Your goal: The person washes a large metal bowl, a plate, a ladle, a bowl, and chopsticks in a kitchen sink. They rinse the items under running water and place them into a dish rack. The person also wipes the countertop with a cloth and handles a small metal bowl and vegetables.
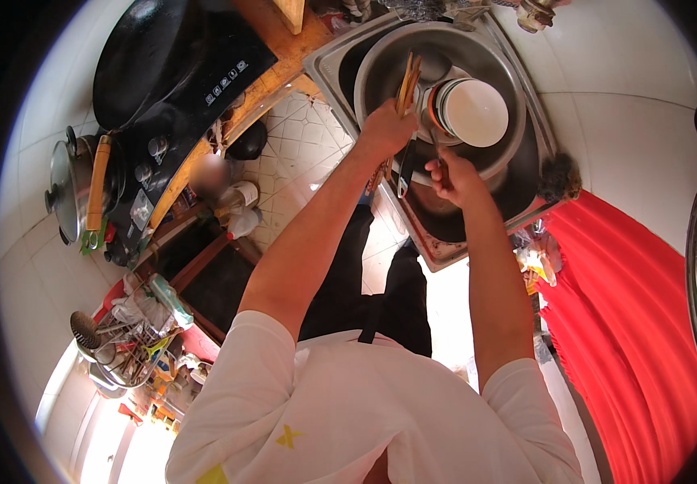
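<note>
My left hand (388, 130) is closed around a bundle of wooden chopsticks (409, 81) over the left rim of a round metal basin (376, 57). A black-handled utensil (408, 164) hangs by that hand; whether the hand grips it cannot be told. To its right, my right hand (454, 178) holds a thin metal utensil (435, 140), its kind unclear, above the basin's near part. Stacked bowls (477, 113), the top one white, lie tilted in the basin, beside a dark rounded ladle or spoon (435, 65).
The basin stands in a stainless steel sink (424, 242). A dark scouring pad (560, 177) sits at its right corner, above a red curtain (621, 290). Left are a black cooktop (203, 115), a wok (137, 66) and a glass-lidded pot (69, 190). Bottles (244, 222) stand on the floor.
</note>
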{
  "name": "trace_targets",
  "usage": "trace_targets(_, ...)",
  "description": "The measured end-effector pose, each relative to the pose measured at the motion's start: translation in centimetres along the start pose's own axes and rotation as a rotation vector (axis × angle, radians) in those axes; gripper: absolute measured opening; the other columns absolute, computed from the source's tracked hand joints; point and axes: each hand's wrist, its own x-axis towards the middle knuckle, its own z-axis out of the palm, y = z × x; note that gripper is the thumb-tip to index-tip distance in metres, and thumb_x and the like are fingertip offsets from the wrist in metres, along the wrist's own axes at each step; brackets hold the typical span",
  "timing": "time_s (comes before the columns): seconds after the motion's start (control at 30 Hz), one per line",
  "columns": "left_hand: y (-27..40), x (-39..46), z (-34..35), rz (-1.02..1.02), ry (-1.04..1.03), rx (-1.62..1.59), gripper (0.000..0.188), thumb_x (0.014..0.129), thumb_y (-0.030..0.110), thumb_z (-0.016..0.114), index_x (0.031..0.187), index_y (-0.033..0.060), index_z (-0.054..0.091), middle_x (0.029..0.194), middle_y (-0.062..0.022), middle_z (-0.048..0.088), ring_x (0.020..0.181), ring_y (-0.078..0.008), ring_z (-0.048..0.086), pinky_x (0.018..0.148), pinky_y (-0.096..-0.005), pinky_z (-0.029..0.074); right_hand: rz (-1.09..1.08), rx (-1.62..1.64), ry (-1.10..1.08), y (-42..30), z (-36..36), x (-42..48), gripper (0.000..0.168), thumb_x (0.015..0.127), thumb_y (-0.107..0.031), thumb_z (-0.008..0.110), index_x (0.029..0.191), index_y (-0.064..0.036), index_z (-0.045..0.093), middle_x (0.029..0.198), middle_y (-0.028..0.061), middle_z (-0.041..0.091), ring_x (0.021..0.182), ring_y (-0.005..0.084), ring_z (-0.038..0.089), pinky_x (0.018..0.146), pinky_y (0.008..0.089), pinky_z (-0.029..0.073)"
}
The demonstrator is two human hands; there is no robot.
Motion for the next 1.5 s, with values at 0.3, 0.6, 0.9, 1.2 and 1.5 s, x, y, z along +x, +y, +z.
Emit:
trace_targets(0.3,4.2,1.3,1.8,0.099,0.067,0.016,0.051,0.093,0.045,0.052,0.102,-0.0039,0.063,0.093,-0.0309,0.066,0.096,-0.0476,0.062,0.086,-0.0501,0.049,-0.567,0.014,0.367,-4.4,-4.5,-2.8,0.044,0.097,-0.046,0.052,0.118,-0.007,0.057,0.1,0.0098,0.067,0.085,0.0198,0.065,0.06,0.0314,0.053)
trace_targets(0.6,2.5,4.3,4.2,0.094,-0.015,0.043,0.057,0.094,0.052,0.049,0.101,-0.0015,0.068,0.074,-0.0184,0.064,0.067,-0.0286,0.065,0.068,-0.0387,0.05,-0.711,-0.052,0.382,-7.6,-2.8,-1.1,0.055,0.092,-0.036,0.058,0.137,-0.006,0.047,0.129,0.0156,0.055,0.111,0.0275,0.06,0.075,0.0419,0.06)
trace_targets(0.9,3.8,3.6,3.3,-0.124,-0.164,-0.173,0.048,0.092,0.045,0.054,0.099,-0.0007,0.069,0.066,-0.0056,0.058,0.056,-0.0136,0.05,0.054,-0.0313,0.042,-0.708,-0.309,0.462,-10.7,-3.5,0.1,0.047,0.093,-0.026,0.049,0.133,-0.002,0.05,0.121,0.0178,0.06,0.102,0.0312,0.065,0.069,0.0436,0.062)
trace_targets(1.2,2.8,4.6,2.5,-0.054,-0.131,-0.122,0.041,0.09,0.038,0.058,0.095,-0.0017,0.067,0.065,-0.0058,0.058,0.054,-0.0137,0.051,0.052,-0.0315,0.042,-0.602,-0.09,0.33,-9.8,-3.0,0.5,0.048,0.093,-0.026,0.048,0.136,-0.006,0.049,0.126,0.0152,0.058,0.107,0.0304,0.064,0.074,0.0482,0.061)
trace_targets(1.5,4.1,3.7,3.6,-0.119,-0.155,-0.259,0.035,0.087,0.028,0.052,0.094,-0.005,0.062,0.072,-0.0096,0.064,0.051,-0.0139,0.049,0.048,-0.0304,0.04,-0.682,-0.301,0.387,-10.7,-3.1,-1.3,0.045,0.094,-0.026,0.044,0.133,-0.004,0.05,0.124,0.0165,0.058,0.104,0.0284,0.065,0.073,0.0446,0.062)
